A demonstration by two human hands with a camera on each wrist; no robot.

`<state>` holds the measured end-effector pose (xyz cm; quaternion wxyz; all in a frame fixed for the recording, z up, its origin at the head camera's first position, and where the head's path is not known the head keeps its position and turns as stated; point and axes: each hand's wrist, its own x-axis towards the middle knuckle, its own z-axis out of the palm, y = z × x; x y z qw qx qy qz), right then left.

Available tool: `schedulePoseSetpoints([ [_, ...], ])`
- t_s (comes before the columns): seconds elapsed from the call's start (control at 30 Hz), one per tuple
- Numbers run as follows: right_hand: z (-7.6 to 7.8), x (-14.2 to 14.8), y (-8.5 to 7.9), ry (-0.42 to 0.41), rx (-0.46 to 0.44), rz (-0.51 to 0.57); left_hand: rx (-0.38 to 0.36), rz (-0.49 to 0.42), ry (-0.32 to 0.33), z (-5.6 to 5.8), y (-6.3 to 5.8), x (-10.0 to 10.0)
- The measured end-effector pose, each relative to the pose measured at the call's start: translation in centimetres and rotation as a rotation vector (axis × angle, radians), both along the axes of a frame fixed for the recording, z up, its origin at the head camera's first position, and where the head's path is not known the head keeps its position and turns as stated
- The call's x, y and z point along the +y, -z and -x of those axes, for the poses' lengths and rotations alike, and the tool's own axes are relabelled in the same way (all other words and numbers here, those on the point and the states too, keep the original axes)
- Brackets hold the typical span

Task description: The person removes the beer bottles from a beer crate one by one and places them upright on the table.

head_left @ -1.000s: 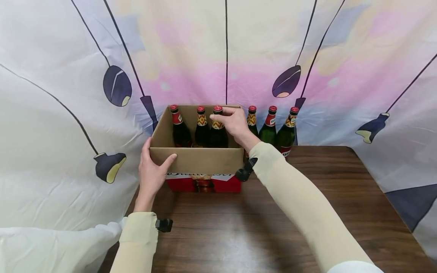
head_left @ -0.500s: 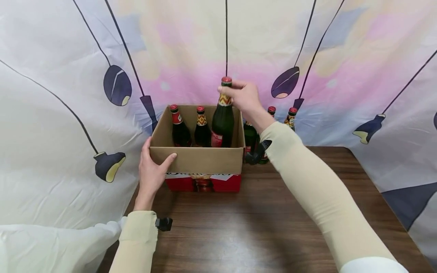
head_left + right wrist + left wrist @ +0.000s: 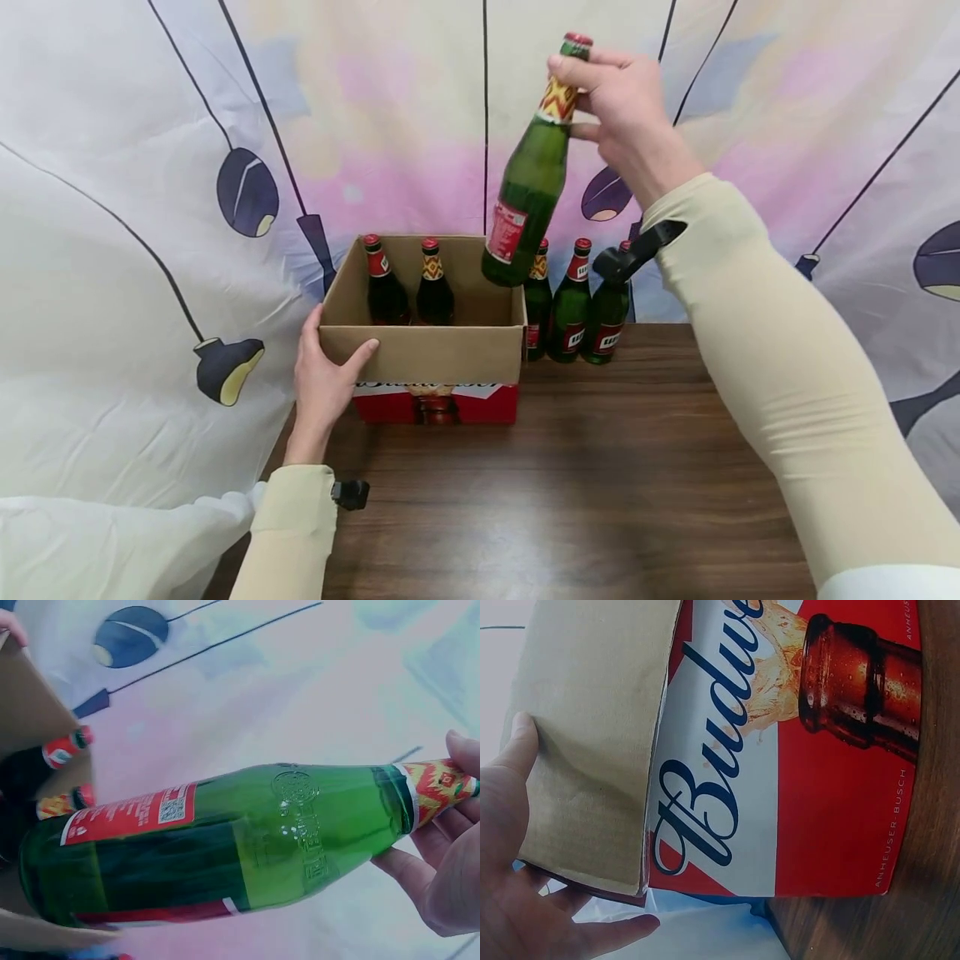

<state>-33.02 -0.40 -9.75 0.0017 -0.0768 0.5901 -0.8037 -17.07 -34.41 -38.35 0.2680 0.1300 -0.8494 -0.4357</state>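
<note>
My right hand [image 3: 626, 108] grips a green beer bottle [image 3: 528, 187] by its neck, just below the red cap. The bottle hangs tilted above the right end of an open cardboard box [image 3: 423, 354], its base near the rim. In the right wrist view the green glass and red label of this bottle [image 3: 217, 847] fill the middle. My left hand [image 3: 322, 383] holds the box's near left corner, thumb on the front flap and fingers round the side. The left wrist view shows the same hand [image 3: 517, 862]. Two bottles, one red-necked [image 3: 386, 287] and one yellow-patterned [image 3: 435, 287], stand inside the box.
Beside the box on its right stand three more green bottles [image 3: 572, 308] in a row on the brown wooden table [image 3: 570, 467]. A patterned cloth [image 3: 420, 125] hangs behind and to the left. Red printing [image 3: 840, 825] covers the box's lower front.
My right hand has lifted the bottle up from inside the box, moving it to the right and tilting it. My left hand keeps its hold on the box corner.
</note>
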Motion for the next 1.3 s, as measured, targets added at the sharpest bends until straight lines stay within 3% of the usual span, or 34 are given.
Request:
schedulePoseSetpoints([
  [0.13, -0.2, 1.5, -1.0, 0.021, 0.051, -0.065, 0.010, -0.003, -0.012, 0.0, -0.2, -0.4],
  [0.23, -0.1, 2.6, -0.6, 0.031, 0.022, -0.116, 0.009, -0.007, -0.020, -0.1, -0.4, -0.7],
  [0.33, 0.0, 3.8, 1.3, 0.039, -0.003, -0.183, -0.005, -0.015, -0.024, -0.4, -0.3, -0.8],
  [0.57, -0.1, 7.0, 7.5, 0.032, -0.019, -0.289, -0.010, -0.018, -0.039, -0.9, -0.4, -0.9],
  [0.83, -0.5, 9.5, 13.3, 0.082, -0.038, -0.459, -0.004, -0.005, -0.036, -1.1, -0.7, -0.9],
  [1.3, -0.6, 11.5, 19.6, 0.052, -0.101, -0.579, -0.015, -0.004, -0.045, -1.7, -1.0, -1.3],
])
